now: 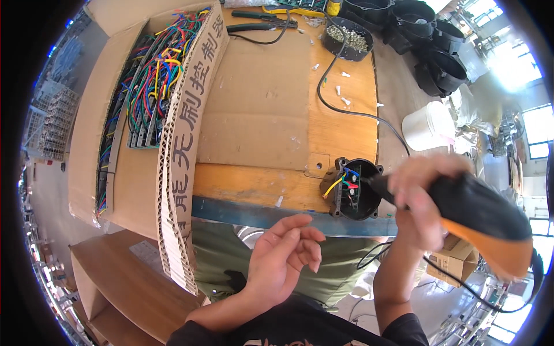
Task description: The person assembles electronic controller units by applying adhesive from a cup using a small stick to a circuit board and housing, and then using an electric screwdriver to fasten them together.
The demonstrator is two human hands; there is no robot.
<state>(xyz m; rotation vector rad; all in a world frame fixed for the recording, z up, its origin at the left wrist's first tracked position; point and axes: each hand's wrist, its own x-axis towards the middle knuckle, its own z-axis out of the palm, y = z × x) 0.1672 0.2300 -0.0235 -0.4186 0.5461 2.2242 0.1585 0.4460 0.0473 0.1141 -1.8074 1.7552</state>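
Note:
My right hand (pixel 424 196) is wrapped round a corded black-and-orange power screwdriver (pixel 479 213), a little blurred by motion. Its dark nose points left into a round black plastic housing (pixel 369 209) at the table's front edge. Inside that housing sits a green circuit board (pixel 350 193) with small capacitors and yellow, blue and red wires. Whether the bit touches a screw is too blurred to tell. In front of the table edge, left of the housing, my left hand (pixel 283 256) hovers palm up. Its fingers are loosely curled and apart, with nothing visible in them.
A tall cardboard box (pixel 124 190) of wired circuit boards (pixel 164 86) stands at the left. Far back are a black tub of screws (pixel 348 43), pliers (pixel 259 24) and black housings (pixel 441 69). A white bucket (pixel 428 126) stands right; a black cable (pixel 340 109) crosses the table.

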